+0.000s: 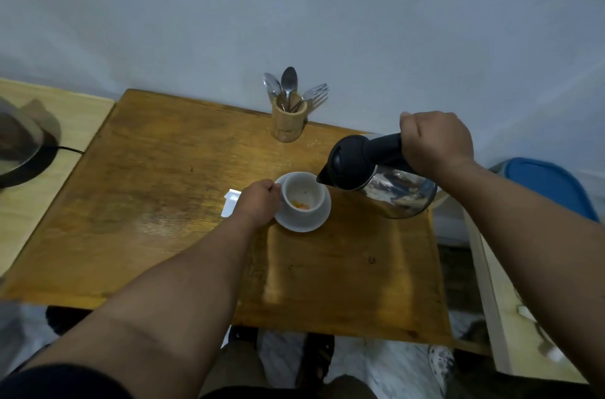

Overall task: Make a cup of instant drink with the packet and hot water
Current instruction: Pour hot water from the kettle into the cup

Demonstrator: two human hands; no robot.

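Wooden table (163,186) — right fingers (422,133) wrap kettle (376,176), left fingers (270,187) grip cup (302,195)

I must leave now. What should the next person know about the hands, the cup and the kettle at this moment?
Left hand: closed on the cup at its left side, steadying it on the saucer.
Right hand: closed on the handle of the kettle, tilted, spout at the cup's rim.
Done: orange powder is in the cup; white packet lies on the table.
Left: no water visible in the cup yet; pour, then stir with a spoon from the holder.
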